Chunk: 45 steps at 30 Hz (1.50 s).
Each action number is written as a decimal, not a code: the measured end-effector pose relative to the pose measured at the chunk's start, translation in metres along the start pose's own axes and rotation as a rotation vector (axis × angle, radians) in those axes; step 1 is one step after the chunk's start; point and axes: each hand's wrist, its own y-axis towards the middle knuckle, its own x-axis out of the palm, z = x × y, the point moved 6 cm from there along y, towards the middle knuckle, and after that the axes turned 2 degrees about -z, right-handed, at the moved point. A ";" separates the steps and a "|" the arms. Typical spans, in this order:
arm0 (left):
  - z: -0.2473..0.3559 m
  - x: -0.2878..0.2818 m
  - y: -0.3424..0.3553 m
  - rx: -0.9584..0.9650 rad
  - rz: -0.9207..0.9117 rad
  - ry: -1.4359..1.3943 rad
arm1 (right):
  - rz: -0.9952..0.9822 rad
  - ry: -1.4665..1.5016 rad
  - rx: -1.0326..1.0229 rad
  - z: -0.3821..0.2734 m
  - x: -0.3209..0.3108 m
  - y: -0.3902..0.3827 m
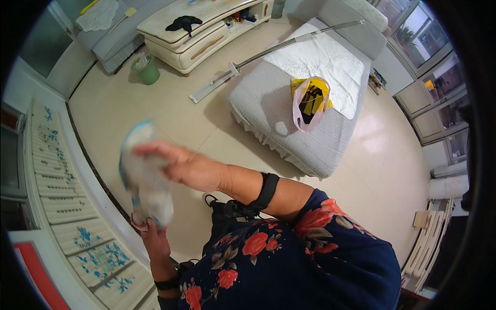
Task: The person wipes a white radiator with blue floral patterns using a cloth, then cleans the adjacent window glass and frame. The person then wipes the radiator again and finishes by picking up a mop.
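A whitish, bag-like thing with a blue edge (pixel 150 183) hangs between my hands at the left, smeared by motion; its exact kind cannot be made out. Low on it, my left hand (pixel 156 242) is closed, thumb up, gripping its bottom end. A small pinkish bit shows beside that thumb. My right hand (pixel 194 168) is blurred at the thing's upper right side, with a finger stretched out across it and the thumb apart below. Whether those fingertips touch it is unclear.
A grey-covered couch (pixel 253 98) bears a plastic bag of dark things (pixel 299 116) and a long metal pole (pixel 279 45). Beyond stand a cream cabinet (pixel 194 54) and a green bin (pixel 149 74). A patterned padded seat (pixel 57 209) lines the left wall; a folded rack (pixel 426 248) stands right.
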 end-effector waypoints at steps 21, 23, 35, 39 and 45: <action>0.043 0.166 0.214 -0.254 -0.648 -0.075 | 0.593 -0.996 0.412 -0.037 -0.210 0.031; 0.047 0.195 0.225 -0.332 -0.679 -0.144 | 0.647 -1.196 0.335 -0.059 -0.231 0.037; -0.003 0.304 0.292 -0.341 -0.576 0.466 | 0.368 -0.563 0.357 -0.056 -0.314 0.037; -0.006 0.257 0.314 0.041 -0.412 0.991 | 0.632 -0.666 0.399 -0.052 -0.390 -0.018; -0.025 0.089 0.271 -0.258 -0.079 1.273 | 1.310 -1.145 0.482 -0.120 -0.539 -0.145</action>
